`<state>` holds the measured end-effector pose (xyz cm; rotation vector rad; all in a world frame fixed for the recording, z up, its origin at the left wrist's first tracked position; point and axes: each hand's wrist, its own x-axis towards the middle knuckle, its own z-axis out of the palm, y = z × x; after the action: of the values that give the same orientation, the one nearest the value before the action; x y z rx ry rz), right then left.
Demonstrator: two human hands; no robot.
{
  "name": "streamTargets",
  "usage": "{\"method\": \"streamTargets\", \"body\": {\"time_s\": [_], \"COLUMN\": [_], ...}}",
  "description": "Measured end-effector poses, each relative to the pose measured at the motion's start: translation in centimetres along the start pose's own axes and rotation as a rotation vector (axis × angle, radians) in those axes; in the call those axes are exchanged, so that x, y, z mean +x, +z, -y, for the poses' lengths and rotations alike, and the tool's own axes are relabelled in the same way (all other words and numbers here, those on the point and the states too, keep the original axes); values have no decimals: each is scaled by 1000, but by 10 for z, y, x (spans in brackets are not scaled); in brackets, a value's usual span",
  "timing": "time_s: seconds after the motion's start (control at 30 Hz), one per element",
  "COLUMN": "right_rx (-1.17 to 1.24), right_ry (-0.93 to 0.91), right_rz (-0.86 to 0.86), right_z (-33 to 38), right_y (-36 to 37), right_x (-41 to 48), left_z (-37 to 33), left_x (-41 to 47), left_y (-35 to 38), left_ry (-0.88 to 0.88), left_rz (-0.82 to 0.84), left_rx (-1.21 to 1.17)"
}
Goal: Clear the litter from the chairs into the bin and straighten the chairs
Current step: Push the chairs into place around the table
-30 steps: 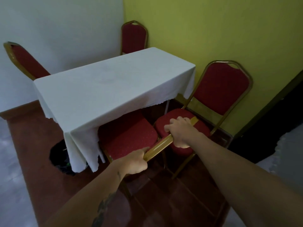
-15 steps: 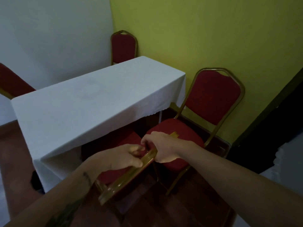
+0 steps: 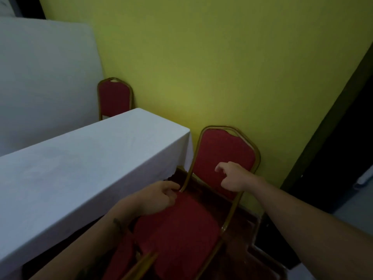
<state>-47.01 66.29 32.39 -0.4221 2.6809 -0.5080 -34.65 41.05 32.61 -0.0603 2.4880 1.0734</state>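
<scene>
With the yellow-green wall (image 3: 222,57) right behind it and the table (image 3: 80,168) corner just beside it, the red chair (image 3: 224,154) could swivel and scrape one or snag the cloth, I reckon. Only the left hand (image 3: 161,197) has fingers (image 3: 170,196) curled round its gold frame where back meets seat, while the right hand (image 3: 232,178) hovers loosely curled, holding nothing. Room's dim, white cloth covers the table, dark reddish floor (image 3: 248,265), another chair (image 3: 114,98) at the far end.
</scene>
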Motion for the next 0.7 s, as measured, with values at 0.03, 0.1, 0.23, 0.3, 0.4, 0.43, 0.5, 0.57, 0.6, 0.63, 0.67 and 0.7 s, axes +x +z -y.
{"method": "streamTargets", "body": {"time_s": [0.03, 0.1, 0.23, 0.3, 0.4, 0.43, 0.5, 0.57, 0.6, 0.63, 0.67, 0.7], "right_rx": [-11, -4, 36, 75, 55, 43, 13, -19, -34, -40, -47, -56], "right_ry": [14, 78, 186, 224, 268, 274, 284, 267, 251, 231, 213, 194], "right_rz": [-29, -72, -136, -178, -187, -189, -183, -185, -175, -165, -138, -125], "right_z": [-8, -29, -66, -80, -99, -103, -119, -129, -135, -139, -146, -149], "right_y": [-12, -29, -66, -83, -106, -111, -128, -140, -146, -149, -154, -157], "right_x": [10, 28, 63, 78, 108, 118, 152, 183, 202, 217, 240, 255], "left_z": [-7, -23, -52, -68, -91, -95, -109, -121, -128, -135, -143, -149], "left_x": [17, 55, 131, 165, 212, 225, 269, 301, 321, 333, 354, 368], "left_y": [-3, -4, -1, 2, 13, 16, 26, 34, 40, 45, 53, 60], "left_ry": [18, 53, 115, 131, 121, 115, 102, 92, 73, 47, 3, -29], "left_rz": [7, 12, 16, 9, -11, -23, -29, -56, -74, -91, -104, -110], "left_rx": [0, 11, -30, -41, -65, -68, -92, -83, -70, -68, -86, -103]}}
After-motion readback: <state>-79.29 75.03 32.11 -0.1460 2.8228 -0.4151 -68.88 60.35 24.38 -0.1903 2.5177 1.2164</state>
